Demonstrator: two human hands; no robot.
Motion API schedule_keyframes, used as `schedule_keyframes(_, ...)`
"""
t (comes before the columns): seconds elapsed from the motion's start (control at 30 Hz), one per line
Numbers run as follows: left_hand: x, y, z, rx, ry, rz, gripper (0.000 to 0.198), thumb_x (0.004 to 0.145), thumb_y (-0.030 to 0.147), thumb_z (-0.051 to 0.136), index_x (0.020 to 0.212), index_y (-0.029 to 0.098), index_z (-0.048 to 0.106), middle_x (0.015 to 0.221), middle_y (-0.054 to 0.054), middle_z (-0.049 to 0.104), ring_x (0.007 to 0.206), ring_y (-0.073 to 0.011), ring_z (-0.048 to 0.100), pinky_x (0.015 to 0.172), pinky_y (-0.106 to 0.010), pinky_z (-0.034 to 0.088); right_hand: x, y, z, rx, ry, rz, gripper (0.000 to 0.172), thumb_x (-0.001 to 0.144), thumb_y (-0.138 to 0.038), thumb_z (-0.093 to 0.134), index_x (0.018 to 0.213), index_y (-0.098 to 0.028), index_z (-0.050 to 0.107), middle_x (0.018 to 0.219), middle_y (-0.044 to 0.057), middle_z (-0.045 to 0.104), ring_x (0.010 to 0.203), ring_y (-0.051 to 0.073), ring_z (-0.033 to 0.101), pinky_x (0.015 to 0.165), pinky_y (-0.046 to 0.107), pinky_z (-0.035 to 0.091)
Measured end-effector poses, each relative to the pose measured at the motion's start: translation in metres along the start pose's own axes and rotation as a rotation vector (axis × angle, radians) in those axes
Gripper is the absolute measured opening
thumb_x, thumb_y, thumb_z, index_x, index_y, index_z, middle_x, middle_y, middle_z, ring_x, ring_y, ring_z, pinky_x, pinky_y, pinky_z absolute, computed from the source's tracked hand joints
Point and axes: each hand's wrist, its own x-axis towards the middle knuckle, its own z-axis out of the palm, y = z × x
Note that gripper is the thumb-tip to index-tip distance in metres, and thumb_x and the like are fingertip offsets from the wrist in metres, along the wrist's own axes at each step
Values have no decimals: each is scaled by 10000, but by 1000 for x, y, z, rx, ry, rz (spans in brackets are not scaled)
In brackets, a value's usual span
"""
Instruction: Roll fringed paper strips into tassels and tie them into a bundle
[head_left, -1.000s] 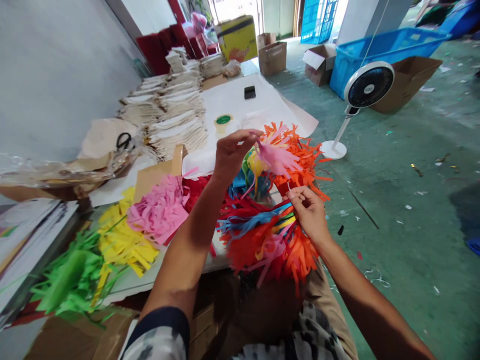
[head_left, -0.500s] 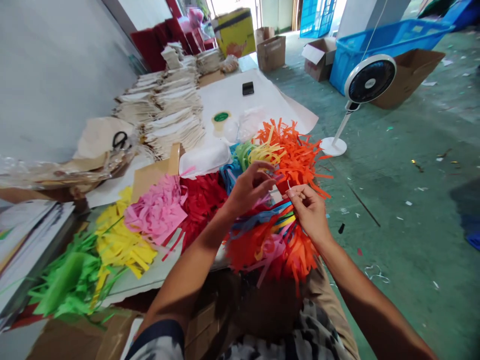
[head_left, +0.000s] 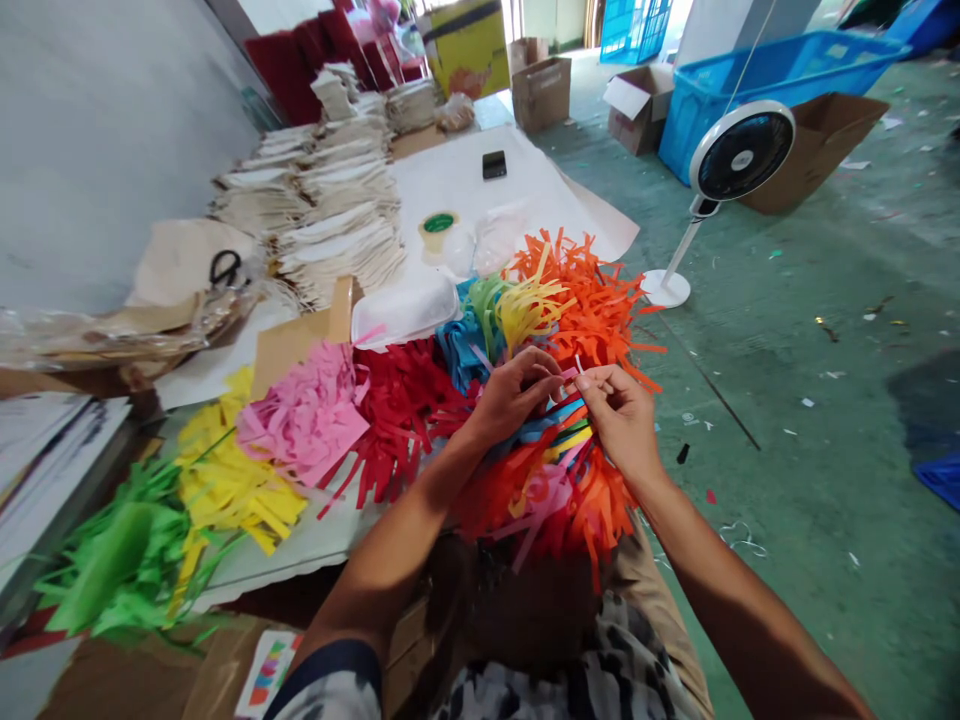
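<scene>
My right hand pinches a thin white stick with a bunch of multicoloured fringed paper hanging from it over my lap. My left hand is closed on the same bunch right beside the stick, fingertips almost touching those of the right. On the table lie piles of fringed paper: green, yellow, pink, red, blue and orange.
A white foam tray, a roll of tape, a black phone, scissors and stacks of cream fabric lie further along the table. A standing fan, blue crates and cardboard boxes are on the green floor.
My left hand came down from the raised position where it held a pink fringe piece and closed in on the bunch at the stick. The right hand stayed put.
</scene>
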Motion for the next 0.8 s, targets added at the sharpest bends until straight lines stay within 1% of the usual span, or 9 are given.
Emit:
schedule_keyframes(0.1,0,2,0,-21,-17,-16,369,923,517,752,926,191,579,725,21,688,523,-73,532,503,-198,409,-1,1,-1,-3,8,14,247,933,-494,764,936,-248,736,810,21,753,713,176,679,683,311,548)
schedule_keyframes(0.2,0,4,-2,-21,-28,-43,379,917,517,760,887,186,579,700,23,677,486,-62,501,476,-194,390,-1,4,-2,-5,-3,26,261,920,-490,780,1030,-254,760,880,31,782,769,189,712,722,324,567)
schedule_keyframes(0.27,-1,5,-3,-22,-39,-59,391,914,532,760,874,183,588,700,20,678,477,-59,500,473,-194,394,-2,5,-3,-15,-18,27,267,915,-483,788,1057,-258,775,905,33,789,787,188,716,740,326,566)
schedule_keyframes(0.4,-2,6,-5,9,-54,-47,414,903,566,759,854,182,612,709,9,691,523,-76,558,501,-195,426,-1,6,-3,-23,-35,31,269,914,-499,782,1021,-252,773,894,35,780,785,190,708,744,332,564)
schedule_keyframes(0.53,-1,6,-6,-6,-53,-13,408,905,582,750,918,192,631,743,8,711,553,-94,601,550,-214,478,-1,3,-1,-8,-54,58,287,924,-525,761,1011,-251,751,903,42,782,784,194,707,741,336,567)
schedule_keyframes(0.63,-2,9,-9,-73,-79,-62,413,896,580,762,928,194,618,740,14,687,566,-100,594,555,-225,479,-2,2,0,-24,-58,58,278,930,-520,755,994,-250,743,898,38,778,779,186,699,740,326,558)
schedule_keyframes(0.73,-3,12,-14,-126,-162,-150,415,909,571,754,882,176,629,720,18,628,581,-83,546,549,-209,431,-3,2,1,-43,-57,50,276,936,-512,750,1002,-244,746,901,39,775,785,181,694,744,321,553)
schedule_keyframes(0.8,-3,12,-16,-156,-218,-198,433,905,578,757,856,165,638,739,10,616,604,-78,534,561,-205,419,-3,3,1,-54,-58,49,281,937,-514,747,1004,-241,747,897,42,773,785,185,695,738,323,553)
